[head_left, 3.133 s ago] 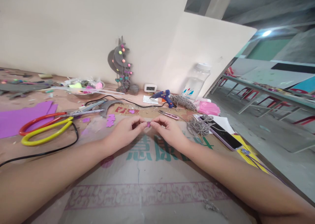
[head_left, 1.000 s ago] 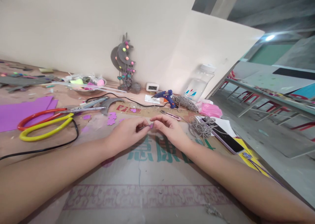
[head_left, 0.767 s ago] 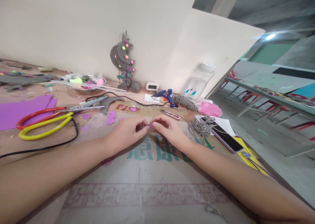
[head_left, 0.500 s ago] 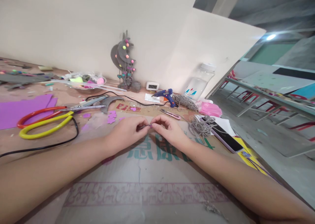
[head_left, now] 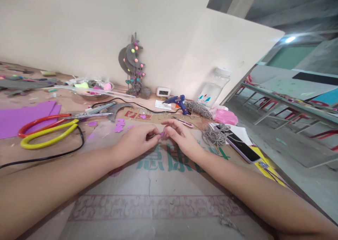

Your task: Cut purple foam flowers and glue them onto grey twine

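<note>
My left hand [head_left: 138, 140] and my right hand [head_left: 179, 136] meet fingertip to fingertip over a printed cardboard sheet [head_left: 158, 190] on the table. Between them sits a tiny purple foam piece [head_left: 162, 134]. The left thumb and forefinger pinch it. The right hand's thumb and forefinger touch it from the other side, while its remaining fingers are lifted and spread. Both forearms rest on the cardboard.
Red and yellow scissors [head_left: 50, 127] lie left beside purple foam sheets [head_left: 23, 117] and small purple cut-outs [head_left: 119, 125]. A black cable [head_left: 52, 157] crosses the left. Behind stand a grey moon ornament [head_left: 133, 67], glue gun [head_left: 177, 102], small clock [head_left: 163, 92], plastic jar [head_left: 213, 87]. Grey yarn [head_left: 215, 134], phone [head_left: 241, 146] right.
Both hands stay in place, working the purple piece. The right hand's outer fingers have lifted and spread a little compared with half a second ago.
</note>
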Demonstrator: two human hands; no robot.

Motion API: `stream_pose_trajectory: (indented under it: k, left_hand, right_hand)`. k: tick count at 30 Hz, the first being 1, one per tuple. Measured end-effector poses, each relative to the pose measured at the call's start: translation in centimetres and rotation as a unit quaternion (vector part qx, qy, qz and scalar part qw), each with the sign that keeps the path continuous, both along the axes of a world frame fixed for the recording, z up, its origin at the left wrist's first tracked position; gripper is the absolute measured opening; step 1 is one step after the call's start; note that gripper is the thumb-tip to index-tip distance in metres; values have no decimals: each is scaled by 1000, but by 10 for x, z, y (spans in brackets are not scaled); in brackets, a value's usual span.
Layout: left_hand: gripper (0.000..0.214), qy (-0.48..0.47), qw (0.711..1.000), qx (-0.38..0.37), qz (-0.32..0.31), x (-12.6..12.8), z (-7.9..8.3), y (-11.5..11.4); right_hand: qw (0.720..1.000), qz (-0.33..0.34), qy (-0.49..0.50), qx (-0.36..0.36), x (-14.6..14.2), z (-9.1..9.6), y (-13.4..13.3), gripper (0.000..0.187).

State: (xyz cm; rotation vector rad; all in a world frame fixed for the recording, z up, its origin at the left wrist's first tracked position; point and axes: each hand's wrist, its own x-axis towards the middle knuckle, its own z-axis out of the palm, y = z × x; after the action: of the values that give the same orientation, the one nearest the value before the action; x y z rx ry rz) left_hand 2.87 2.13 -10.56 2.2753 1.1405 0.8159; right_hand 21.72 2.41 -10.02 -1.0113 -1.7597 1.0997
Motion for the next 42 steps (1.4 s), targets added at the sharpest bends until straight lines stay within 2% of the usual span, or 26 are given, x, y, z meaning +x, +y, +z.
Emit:
stream_pose_trajectory:
  k: [2,5,9,15,20,24,26,28,31,34,37,42]
  left_hand:
    - [17,-9,1000,-7,6,1,1,0]
    - [23,-20,999,-22,19,1,3,-1]
    - [27,-37,998,-49,32,2,5,-1]
    - [27,-40,998,-47,29,1,3,1]
    - [20,-2,1000,-7,3,0,0,0]
    - [18,17,1000,11,-3,-1,0,-1]
    - [19,18,1000,21,-2,-1,-1,0]
    - [21,15,1000,27,-1,-1,-1,1]
    - [21,17,999,29,4,-2,-1,1]
    - [21,32,999,34,11,-2,0,1]
    - [23,55,997,51,11,-2,1,-1]
    - [24,109,979,165,-45,-3,2,-6]
  right_hand:
    - [999,-28,32,9,2,-3,4,30]
    - [992,-96,75,43,6,-6,11,21]
    - [986,-145,67,52,10,-7,15,22]
    - [988,-133,60,42,9,-5,15,17]
    - [995,-80,54,7,6,-5,14,11]
    - [997,-68,-13,46,4,-4,7,12]
    - [993,-76,-46,79,6,2,6,22]
    - [987,-87,-73,114,13,12,10,24]
    - [969,-108,-149,164,34,28,27,14]
    - [913,-140,-307,229,59,34,47,18]
    - [857,-130,-442,231,74,28,59,22]
    - [818,-99,-514,239,80,10,61,27]
